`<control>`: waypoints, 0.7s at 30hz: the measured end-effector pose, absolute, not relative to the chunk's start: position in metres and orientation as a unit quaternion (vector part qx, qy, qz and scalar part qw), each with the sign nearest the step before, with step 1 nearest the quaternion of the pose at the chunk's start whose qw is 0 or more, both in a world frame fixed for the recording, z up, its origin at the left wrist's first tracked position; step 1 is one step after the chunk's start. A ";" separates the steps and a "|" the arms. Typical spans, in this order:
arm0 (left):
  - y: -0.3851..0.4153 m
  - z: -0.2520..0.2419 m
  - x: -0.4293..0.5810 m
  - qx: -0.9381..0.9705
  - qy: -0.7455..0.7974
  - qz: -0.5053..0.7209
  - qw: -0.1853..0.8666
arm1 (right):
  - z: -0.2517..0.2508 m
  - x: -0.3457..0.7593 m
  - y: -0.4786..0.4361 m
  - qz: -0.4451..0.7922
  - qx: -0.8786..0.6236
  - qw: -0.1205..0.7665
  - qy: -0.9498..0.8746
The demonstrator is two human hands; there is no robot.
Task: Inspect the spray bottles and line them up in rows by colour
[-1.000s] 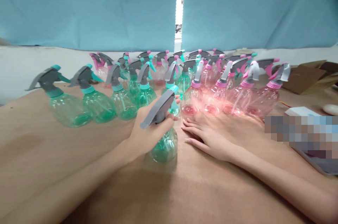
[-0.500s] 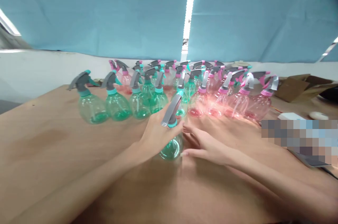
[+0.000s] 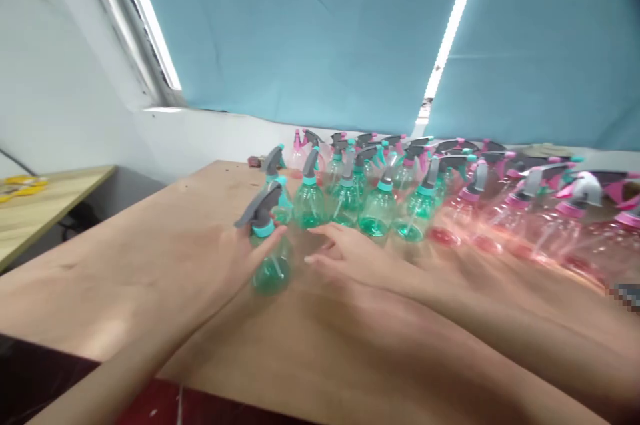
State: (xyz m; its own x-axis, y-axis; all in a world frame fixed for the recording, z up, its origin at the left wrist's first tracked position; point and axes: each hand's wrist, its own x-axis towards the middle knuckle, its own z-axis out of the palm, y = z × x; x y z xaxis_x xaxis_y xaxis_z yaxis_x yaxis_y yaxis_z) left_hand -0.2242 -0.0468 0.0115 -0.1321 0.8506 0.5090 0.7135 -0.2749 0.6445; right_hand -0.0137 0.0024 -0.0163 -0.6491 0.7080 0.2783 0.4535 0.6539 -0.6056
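My left hand (image 3: 231,263) is wrapped around the upper part of a clear green spray bottle (image 3: 273,271) with a grey and teal trigger head. The bottle is upright, in front of the left end of a row of bottles. To its right is my right hand (image 3: 353,253), fingers apart and slightly bent, holding nothing and not touching the held bottle. Just beyond the right hand stand other green spray bottles (image 3: 376,211). Part of the left hand's fingers is hidden behind the bottle, and both hands are slightly blurred.
Pink spray bottles (image 3: 457,218) continue the front row to the right, with more mixed bottles behind. They stand on a wooden table (image 3: 165,238). A second table (image 3: 75,191) with a yellow item (image 3: 23,186) is at far left. Blue cloth (image 3: 310,31) hangs behind.
My view has turned left. The left hand has carried the green spray bottle from before the row's middle to its left end, and the right hand has moved left alongside.
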 end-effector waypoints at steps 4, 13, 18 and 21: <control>-0.033 0.013 -0.277 0.605 0.678 0.417 -0.008 | -0.005 -0.059 0.033 0.208 -0.356 0.313 -0.856; 0.037 -0.002 -0.335 0.545 0.729 0.410 -0.064 | 0.007 -0.122 0.067 0.213 -0.387 0.351 -0.826; 0.068 -0.008 -0.329 0.555 0.713 0.423 -0.065 | 0.004 -0.141 0.079 0.228 -0.417 0.340 -0.811; 0.077 -0.009 -0.326 0.563 0.705 0.428 -0.057 | 0.000 -0.147 0.084 0.236 -0.436 0.327 -0.805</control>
